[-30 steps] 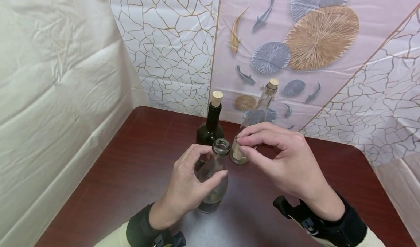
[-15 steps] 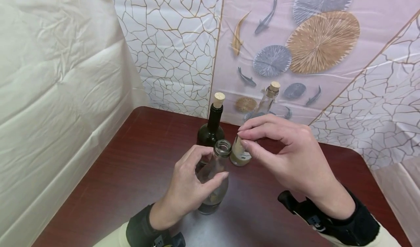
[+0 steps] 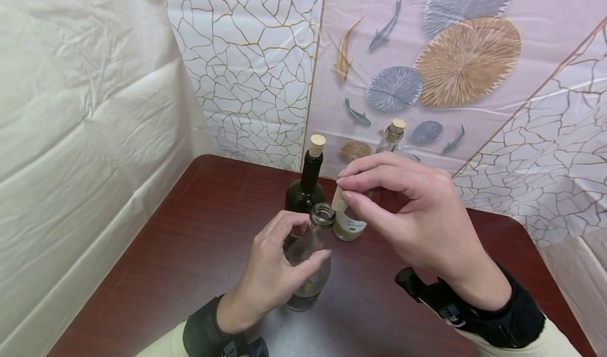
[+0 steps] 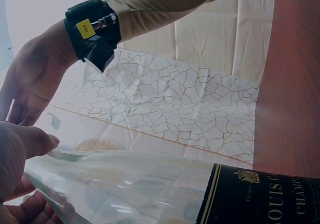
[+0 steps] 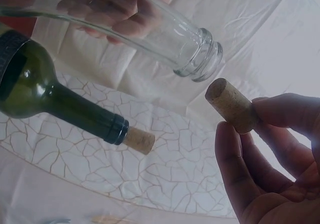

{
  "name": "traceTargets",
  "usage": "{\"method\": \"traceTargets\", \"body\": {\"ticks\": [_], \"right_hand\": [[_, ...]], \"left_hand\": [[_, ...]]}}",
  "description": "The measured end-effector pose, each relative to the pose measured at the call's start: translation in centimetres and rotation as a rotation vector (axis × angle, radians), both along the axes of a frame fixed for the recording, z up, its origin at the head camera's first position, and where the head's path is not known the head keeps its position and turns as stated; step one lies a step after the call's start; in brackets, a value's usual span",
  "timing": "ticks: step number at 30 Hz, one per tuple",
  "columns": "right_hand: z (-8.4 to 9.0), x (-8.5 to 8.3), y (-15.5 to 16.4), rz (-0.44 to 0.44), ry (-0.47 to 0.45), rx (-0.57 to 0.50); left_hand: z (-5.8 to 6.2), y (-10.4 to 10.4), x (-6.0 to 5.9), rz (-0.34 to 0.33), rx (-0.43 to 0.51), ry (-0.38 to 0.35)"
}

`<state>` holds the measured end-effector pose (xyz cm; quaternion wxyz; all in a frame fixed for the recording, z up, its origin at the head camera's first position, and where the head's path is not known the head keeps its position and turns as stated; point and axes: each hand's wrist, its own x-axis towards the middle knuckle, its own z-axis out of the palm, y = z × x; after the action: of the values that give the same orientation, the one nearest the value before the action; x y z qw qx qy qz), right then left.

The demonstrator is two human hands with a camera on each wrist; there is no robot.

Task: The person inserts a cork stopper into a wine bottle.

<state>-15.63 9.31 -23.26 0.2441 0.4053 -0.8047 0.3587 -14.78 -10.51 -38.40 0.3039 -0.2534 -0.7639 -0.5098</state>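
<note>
A clear glass bottle (image 3: 310, 286) with an uncorked mouth stands upright on the table. My left hand (image 3: 270, 265) holds it round the shoulder, thumb at the near side and fingers behind. In the left wrist view, its dark label (image 4: 260, 196) carries gold lettering. My right hand (image 3: 417, 209) pinches a cork (image 5: 231, 106) between thumb and fingertips. That cork is tilted just off the bottle's mouth (image 5: 212, 61), with a small gap between them in the right wrist view.
Behind the held bottle stands a dark green bottle (image 3: 303, 192) with a cork (image 3: 317, 145) in its neck. A corked clear bottle with a pale label (image 3: 350, 224) is partly hidden by my right hand. Patterned cloth (image 3: 251, 83) hangs beyond the reddish-brown table (image 3: 189, 230).
My right hand has brought the cork left, closer to the clear bottle's mouth, after a slight shift to the right. The left hand keeps its hold on the bottle.
</note>
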Motion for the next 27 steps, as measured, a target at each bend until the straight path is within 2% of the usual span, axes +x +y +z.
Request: {"method": "traceTargets", "body": {"ticks": [8, 21, 27], "right_hand": [[-0.2, 0.1, -1.0, 0.034, -0.041, 0.003], [-1.0, 0.2, -1.3, 0.029, -0.088, 0.018], [-1.3, 0.2, -1.3, 0.038, -0.072, 0.03]], "left_hand": [[-0.1, 0.0, -0.1, -0.011, -0.002, 0.006], [-0.1, 0.0, -0.1, -0.009, 0.001, 0.01], [-0.2, 0.1, -0.1, -0.007, 0.002, 0.028]]}}
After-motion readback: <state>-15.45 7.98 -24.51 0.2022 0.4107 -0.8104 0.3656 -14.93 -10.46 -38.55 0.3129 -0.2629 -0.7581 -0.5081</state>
